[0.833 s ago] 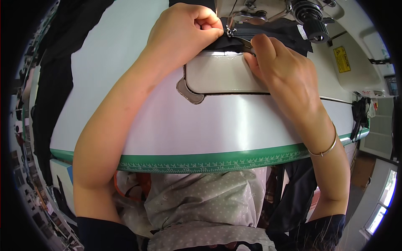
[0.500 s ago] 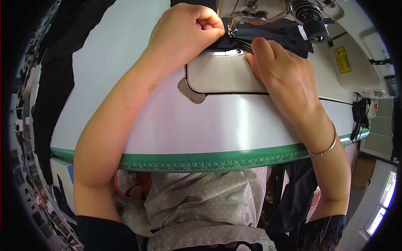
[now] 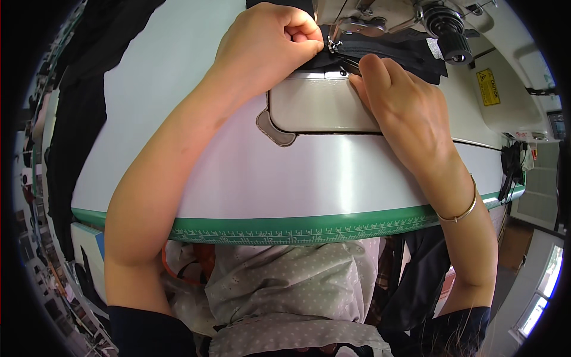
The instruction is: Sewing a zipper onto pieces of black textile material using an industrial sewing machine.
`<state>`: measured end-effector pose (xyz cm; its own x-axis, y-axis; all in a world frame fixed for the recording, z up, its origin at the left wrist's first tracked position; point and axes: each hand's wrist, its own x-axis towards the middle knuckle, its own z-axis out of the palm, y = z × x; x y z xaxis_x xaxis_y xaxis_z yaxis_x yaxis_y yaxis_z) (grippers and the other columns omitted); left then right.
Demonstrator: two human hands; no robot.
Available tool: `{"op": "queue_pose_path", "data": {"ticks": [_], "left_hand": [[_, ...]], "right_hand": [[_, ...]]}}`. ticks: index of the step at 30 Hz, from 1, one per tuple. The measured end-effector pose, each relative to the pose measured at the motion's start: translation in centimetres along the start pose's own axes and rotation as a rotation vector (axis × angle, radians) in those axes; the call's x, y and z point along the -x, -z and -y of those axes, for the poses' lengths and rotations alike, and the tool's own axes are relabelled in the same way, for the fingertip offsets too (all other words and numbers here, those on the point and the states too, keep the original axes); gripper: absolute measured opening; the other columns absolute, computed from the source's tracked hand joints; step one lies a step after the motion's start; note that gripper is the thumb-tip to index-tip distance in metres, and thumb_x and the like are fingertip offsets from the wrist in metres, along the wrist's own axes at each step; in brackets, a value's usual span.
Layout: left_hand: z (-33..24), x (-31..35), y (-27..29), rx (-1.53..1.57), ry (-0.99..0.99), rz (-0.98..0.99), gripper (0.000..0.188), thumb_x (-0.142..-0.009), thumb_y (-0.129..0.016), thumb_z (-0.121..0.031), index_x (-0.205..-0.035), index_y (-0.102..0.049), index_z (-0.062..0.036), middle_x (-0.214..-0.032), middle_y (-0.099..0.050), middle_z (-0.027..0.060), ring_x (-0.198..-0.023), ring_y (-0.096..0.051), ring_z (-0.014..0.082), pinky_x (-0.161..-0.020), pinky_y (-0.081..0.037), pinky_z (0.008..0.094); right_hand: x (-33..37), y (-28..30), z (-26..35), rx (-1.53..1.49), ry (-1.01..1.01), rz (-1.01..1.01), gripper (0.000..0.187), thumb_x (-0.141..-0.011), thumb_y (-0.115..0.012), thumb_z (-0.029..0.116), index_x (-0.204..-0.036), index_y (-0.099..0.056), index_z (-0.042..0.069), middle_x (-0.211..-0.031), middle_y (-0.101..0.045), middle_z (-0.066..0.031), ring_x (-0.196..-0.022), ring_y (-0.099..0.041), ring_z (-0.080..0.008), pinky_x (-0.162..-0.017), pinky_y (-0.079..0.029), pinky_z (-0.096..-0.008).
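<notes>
Black fabric (image 3: 392, 50) lies on the sewing machine bed beneath the presser foot (image 3: 334, 45). My left hand (image 3: 273, 38) is closed just left of the foot, thumb and forefinger pinched at the fabric; exactly what lies between the fingertips is hidden. On the right, my right hand (image 3: 401, 98) is closed around slim dark tweezers (image 3: 350, 63). Their tips reach to the fabric just in front of the foot, and the rest of them is covered by my fingers.
The sewing machine's head, with its tension knob (image 3: 455, 44), overhangs the work at upper right. A green measuring strip (image 3: 309, 233) edges the white table (image 3: 238, 184) near me. More black cloth (image 3: 77, 131) drapes along the left side.
The view has shifted slightly, so the machine sits a little farther right in it. Both hands keep nearly the same place and grip by the presser foot.
</notes>
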<state>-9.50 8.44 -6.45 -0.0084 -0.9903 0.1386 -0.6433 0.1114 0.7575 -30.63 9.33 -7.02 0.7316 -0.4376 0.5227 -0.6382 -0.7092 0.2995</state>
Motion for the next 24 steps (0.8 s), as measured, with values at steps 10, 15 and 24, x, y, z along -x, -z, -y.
{"op": "queue_pose_path", "data": {"ticks": [10, 15, 24], "left_hand": [[-0.04, 0.04, -0.07, 0.004, -0.028, -0.021, 0.016, -0.084, -0.075, -0.016, -0.082, -0.071, -0.0002, -0.07, -0.058, -0.0043, -0.063, -0.044, 0.004, -0.057, -0.037, 0.0231], [0.21, -0.06, -0.05, -0.007, -0.037, -0.014, 0.016, -0.083, -0.075, -0.014, -0.081, -0.07, 0.0004, -0.074, -0.063, -0.0037, -0.063, -0.044, 0.0041, -0.057, -0.038, 0.023], [0.12, -0.06, -0.15, 0.016, -0.011, -0.007, 0.019, -0.084, -0.075, -0.013, -0.075, -0.064, -0.0001, -0.082, -0.069, -0.0019, -0.065, -0.046, 0.0037, -0.059, -0.041, 0.0219]], "right_hand": [[-0.13, -0.19, 0.1, 0.005, -0.016, -0.001, 0.02, -0.074, -0.063, 0.004, -0.083, -0.045, 0.007, -0.067, -0.049, -0.003, -0.053, -0.061, -0.0157, -0.043, -0.049, -0.0296], [-0.04, -0.04, 0.09, -0.021, -0.031, 0.024, 0.021, -0.083, -0.067, 0.012, -0.086, -0.046, 0.008, -0.07, -0.052, -0.0037, -0.054, -0.06, -0.019, -0.044, -0.047, -0.0319], [-0.12, -0.2, 0.05, -0.002, -0.035, 0.021, 0.021, -0.082, -0.067, 0.012, -0.085, -0.046, 0.008, -0.07, -0.052, -0.0034, -0.055, -0.06, -0.0185, -0.045, -0.047, -0.0316]]}}
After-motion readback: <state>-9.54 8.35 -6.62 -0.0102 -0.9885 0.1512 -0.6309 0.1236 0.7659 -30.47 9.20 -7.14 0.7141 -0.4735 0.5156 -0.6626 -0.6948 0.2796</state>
